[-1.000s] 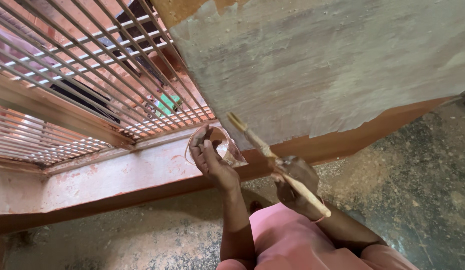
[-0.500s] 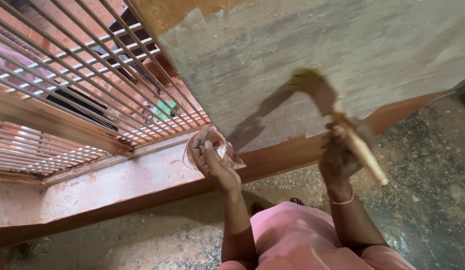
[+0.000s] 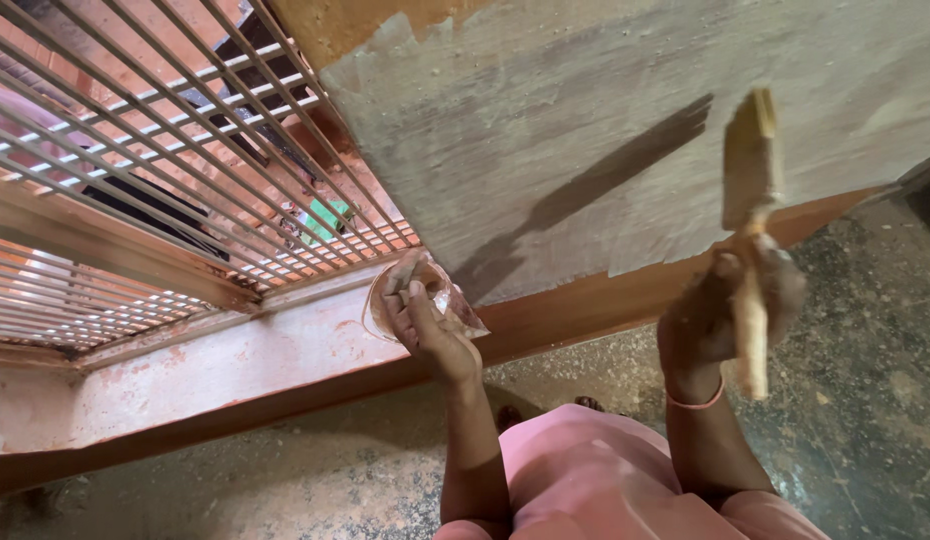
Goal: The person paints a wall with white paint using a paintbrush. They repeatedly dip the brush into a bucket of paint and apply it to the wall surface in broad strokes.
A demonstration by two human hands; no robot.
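Right hand (image 3: 730,315) is gripping a paintbrush (image 3: 752,215) low on its handle, fingers wrapped tight, bristles up by the grey wall (image 3: 605,130). It's looking light and stiff. Left hand (image 3: 430,325) is cupping a small, thin-looking bowl (image 3: 385,310), fingers curled over its rim.

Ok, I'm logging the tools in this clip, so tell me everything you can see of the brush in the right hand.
The brush is a flat paintbrush with a pale wooden handle smeared with paint. Its broad head, motion-blurred, looks tan with a yellowish tip and points up, lying against or just off the grey wall; contact cannot be told. It stands almost upright. The right hand grips the handle about its middle, and the handle's end sticks out below the fist. A long dark shadow of it falls on the wall to its left.
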